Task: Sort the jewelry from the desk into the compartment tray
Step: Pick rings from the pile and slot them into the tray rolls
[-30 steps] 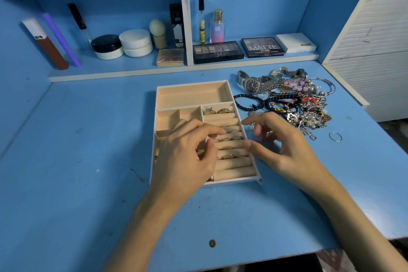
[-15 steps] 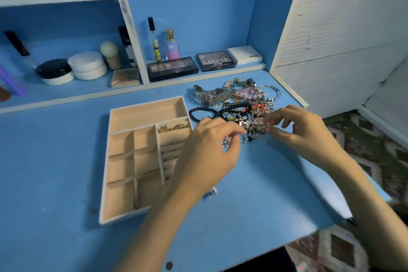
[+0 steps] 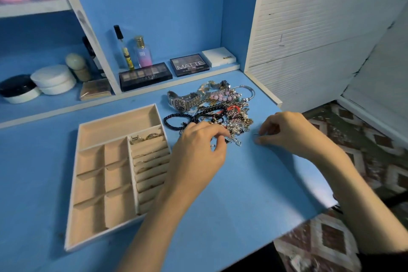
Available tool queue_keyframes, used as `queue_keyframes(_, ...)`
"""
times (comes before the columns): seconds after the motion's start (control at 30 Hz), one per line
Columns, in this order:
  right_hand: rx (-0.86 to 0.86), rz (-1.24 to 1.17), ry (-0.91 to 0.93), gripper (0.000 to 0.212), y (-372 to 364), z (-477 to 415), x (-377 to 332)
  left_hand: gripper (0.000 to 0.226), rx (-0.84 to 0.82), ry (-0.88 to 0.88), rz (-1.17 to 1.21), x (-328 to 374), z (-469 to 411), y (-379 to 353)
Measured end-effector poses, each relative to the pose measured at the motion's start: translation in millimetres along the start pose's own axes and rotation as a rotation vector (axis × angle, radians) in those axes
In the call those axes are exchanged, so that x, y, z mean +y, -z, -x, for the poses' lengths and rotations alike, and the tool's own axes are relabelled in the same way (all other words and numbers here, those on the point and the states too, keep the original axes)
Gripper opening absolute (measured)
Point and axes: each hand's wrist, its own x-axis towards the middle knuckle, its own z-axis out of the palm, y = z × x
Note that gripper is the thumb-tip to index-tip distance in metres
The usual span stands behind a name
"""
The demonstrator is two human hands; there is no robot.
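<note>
A beige compartment tray lies on the blue desk, with several rings tucked in its ring rolls on the right side. To its right sits a tangled jewelry pile with a silver watch and a black bead bracelet. My left hand hovers with curled fingers at the pile's near edge, thumb and forefinger close to a chain; whether it holds anything is hidden. My right hand pinches a small thin ring on the desk just right of the pile.
A low shelf behind holds eyeshadow palettes, a perfume bottle, a white box and cream jars. A white slatted panel stands at the right. The desk's front right edge drops to a patterned floor.
Both hands left the tray and moved right to the jewelry pile. My right hand went past the pile and closed on the loose ring. The camera turned right.
</note>
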Motion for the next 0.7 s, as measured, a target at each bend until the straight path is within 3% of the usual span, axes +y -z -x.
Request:
queue_keyframes(0.4, -0.112, 0.02, 0.124, 0.01, 1.0, -4.5, -3.0, 0.018, 0.049, 0.033, 0.035, -4.7, -0.2, 9.3)
queue_keyframes(0.7, -0.18, -0.004, 0.099, 0.015, 4.3, -15.3, -3.7, 0.019, 0.074, 0.053, 0.018, -10.5, 1.5, 10.3)
